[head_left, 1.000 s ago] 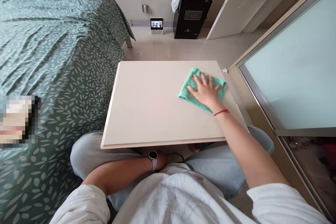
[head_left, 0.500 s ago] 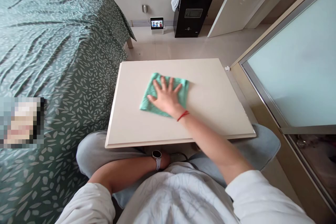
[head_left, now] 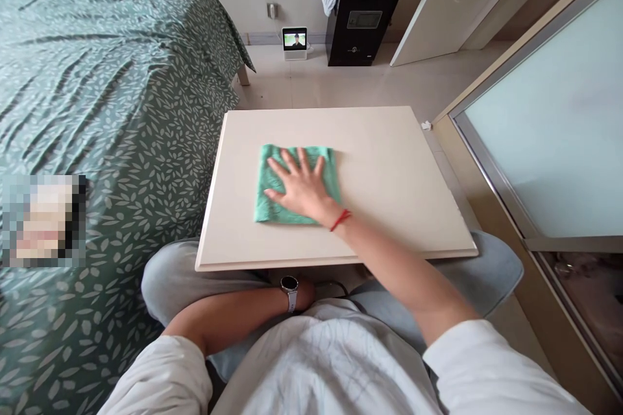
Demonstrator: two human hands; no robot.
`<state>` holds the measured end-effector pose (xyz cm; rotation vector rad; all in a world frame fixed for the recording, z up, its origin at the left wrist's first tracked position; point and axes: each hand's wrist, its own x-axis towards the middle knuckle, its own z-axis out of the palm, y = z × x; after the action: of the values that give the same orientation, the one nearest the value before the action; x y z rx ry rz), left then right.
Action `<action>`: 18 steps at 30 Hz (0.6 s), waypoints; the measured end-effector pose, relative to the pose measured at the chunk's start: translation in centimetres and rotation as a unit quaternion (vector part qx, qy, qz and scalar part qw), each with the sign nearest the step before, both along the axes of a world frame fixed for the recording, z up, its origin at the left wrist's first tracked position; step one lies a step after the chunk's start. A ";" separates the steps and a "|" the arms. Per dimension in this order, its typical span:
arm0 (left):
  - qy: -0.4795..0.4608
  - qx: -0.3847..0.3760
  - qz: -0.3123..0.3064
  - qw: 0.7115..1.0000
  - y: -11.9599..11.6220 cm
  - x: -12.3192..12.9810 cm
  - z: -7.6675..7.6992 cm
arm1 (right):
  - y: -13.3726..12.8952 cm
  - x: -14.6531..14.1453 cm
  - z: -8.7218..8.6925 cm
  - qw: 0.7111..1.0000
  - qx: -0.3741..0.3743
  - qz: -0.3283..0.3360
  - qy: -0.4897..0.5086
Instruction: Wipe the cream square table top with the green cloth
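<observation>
A green cleaning cloth (head_left: 267, 202) lies spread flat on the cream tabletop (head_left: 389, 181), left of its middle. My right hand (head_left: 302, 188) rests palm down on the cloth with its fingers spread; a red string bracelet circles that wrist. In my lap, under the table's near edge, is my left hand (head_left: 305, 296). Its fingers are hidden, so their pose does not show. A round-faced watch (head_left: 289, 285) with a pale strap is on the left wrist.
To the left is a bed (head_left: 121, 91) with a green leaf-patterned sheet. On the floor beyond the table stand a small screen (head_left: 294, 43) and a black cabinet (head_left: 353, 29) with clothes on top. A frosted sliding door (head_left: 549, 142) runs along the right.
My right hand has moved slightly left and toward me, carrying the cloth along and turning it squarer to the table. My left hand stays in my lap. The small screen's picture differs.
</observation>
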<state>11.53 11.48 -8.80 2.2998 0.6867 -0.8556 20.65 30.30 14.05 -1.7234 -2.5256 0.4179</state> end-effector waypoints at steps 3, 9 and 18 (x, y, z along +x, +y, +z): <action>0.006 0.005 0.000 1.000 -0.1 0.1 0.2 | 0.2 8.4 -0.3 0.992 -0.001 -0.120 -0.047; 0.008 0.004 0.004 1.000 -0.1 0.0 0.0 | -2.3 22.9 -2.6 0.938 0.025 -0.334 -0.088; 0.018 -0.004 -0.017 1.000 0.0 0.1 -0.1 | -2.9 9.6 -1.2 0.968 0.029 -0.238 -0.074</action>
<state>11.65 11.52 -8.87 2.2995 0.6605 -0.9146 30.22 27.43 12.87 -2.3176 -2.0695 0.1838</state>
